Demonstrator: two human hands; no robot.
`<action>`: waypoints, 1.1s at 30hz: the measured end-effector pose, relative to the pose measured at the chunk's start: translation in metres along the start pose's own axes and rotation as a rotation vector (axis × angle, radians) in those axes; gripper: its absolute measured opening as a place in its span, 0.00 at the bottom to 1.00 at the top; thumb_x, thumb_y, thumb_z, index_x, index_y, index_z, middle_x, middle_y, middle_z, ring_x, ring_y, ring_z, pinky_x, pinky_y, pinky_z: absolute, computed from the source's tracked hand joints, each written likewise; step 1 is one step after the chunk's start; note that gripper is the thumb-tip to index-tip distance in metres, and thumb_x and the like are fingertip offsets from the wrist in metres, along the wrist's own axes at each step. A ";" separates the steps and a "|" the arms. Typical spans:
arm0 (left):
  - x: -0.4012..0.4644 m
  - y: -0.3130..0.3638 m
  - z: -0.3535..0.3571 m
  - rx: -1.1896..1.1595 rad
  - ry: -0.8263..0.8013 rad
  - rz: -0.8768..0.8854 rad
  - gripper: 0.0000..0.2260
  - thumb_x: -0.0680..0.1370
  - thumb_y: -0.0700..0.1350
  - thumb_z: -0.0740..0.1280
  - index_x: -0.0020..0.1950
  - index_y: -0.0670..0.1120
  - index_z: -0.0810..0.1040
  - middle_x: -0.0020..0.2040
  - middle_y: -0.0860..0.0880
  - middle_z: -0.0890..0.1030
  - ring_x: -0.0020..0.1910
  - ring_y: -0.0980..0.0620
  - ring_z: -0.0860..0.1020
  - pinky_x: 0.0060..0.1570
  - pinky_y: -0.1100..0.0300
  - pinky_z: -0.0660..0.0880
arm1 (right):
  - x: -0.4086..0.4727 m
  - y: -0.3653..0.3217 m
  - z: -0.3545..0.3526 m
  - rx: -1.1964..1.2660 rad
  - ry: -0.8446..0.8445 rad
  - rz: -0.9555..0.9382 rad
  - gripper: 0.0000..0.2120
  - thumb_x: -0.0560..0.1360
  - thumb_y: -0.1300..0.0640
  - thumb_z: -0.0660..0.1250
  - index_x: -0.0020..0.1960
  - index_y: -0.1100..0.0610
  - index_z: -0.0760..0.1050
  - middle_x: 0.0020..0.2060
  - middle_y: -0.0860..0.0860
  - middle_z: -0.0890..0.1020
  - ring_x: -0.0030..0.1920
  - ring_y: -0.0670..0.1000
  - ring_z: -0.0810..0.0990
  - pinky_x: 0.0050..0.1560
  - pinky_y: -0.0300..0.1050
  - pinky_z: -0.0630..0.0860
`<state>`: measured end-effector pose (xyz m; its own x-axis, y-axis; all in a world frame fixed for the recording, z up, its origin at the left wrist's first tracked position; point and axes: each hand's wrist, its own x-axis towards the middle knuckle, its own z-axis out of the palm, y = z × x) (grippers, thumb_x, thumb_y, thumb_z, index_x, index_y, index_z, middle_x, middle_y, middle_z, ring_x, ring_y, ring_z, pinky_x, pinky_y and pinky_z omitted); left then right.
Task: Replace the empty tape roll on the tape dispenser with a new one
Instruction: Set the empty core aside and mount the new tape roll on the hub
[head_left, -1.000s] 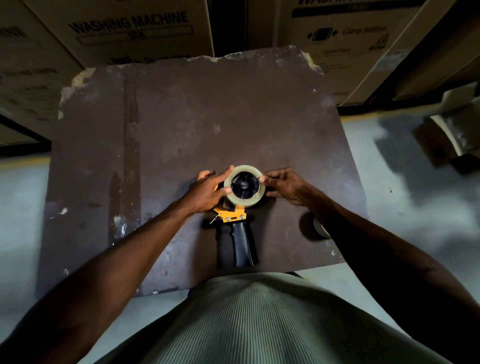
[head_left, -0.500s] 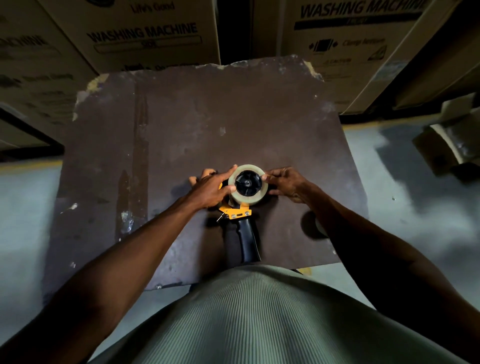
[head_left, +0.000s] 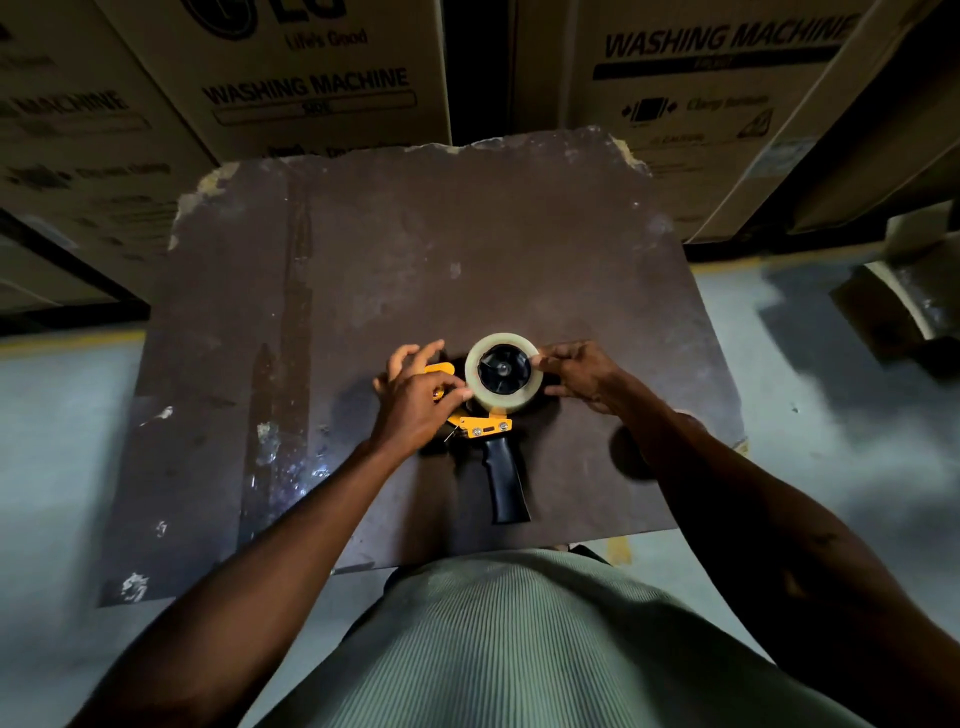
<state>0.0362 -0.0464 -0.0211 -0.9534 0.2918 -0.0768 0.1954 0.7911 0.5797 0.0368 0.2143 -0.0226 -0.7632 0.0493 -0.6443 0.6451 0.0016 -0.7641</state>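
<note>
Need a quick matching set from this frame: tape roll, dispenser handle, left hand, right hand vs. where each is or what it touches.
Things:
1. tape roll
2. dispenser handle
3. left hand
4. right hand

Places:
A. fingertips on the roll's right edge
B. on the black hub of the dispenser
C. lies on the board, pointing toward the person
D. at the roll's left side, over the yellow frame

Pairs: 1-B, 2-C, 3-D, 4-A

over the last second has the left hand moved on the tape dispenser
Yes. The left hand has slid left off the tape roll; its fingers now spread over the tape dispenser's yellow frame, judged against the black handle.
</note>
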 end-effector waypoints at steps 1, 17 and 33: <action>-0.005 0.000 0.001 0.013 0.008 -0.016 0.08 0.73 0.58 0.72 0.46 0.56 0.86 0.75 0.54 0.70 0.74 0.46 0.59 0.68 0.38 0.59 | 0.000 0.000 0.000 0.001 0.001 -0.004 0.13 0.80 0.60 0.70 0.63 0.63 0.80 0.53 0.55 0.82 0.53 0.47 0.80 0.46 0.40 0.80; -0.004 0.025 -0.003 0.266 -0.101 -0.043 0.10 0.72 0.58 0.72 0.51 0.57 0.86 0.72 0.52 0.68 0.70 0.46 0.61 0.60 0.44 0.73 | 0.003 0.010 0.001 -0.019 0.022 -0.051 0.15 0.80 0.59 0.69 0.64 0.65 0.79 0.51 0.57 0.82 0.53 0.50 0.79 0.47 0.41 0.78; -0.002 0.013 0.008 0.048 0.003 -0.053 0.05 0.72 0.51 0.74 0.43 0.51 0.88 0.67 0.48 0.70 0.65 0.45 0.64 0.59 0.56 0.69 | -0.085 0.071 0.072 -0.216 -0.078 0.317 0.13 0.74 0.44 0.71 0.51 0.52 0.79 0.44 0.51 0.81 0.43 0.51 0.79 0.40 0.46 0.78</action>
<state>0.0422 -0.0325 -0.0200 -0.9634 0.2471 -0.1038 0.1552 0.8303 0.5353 0.1446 0.1388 -0.0248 -0.5195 0.0050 -0.8544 0.8360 0.2094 -0.5071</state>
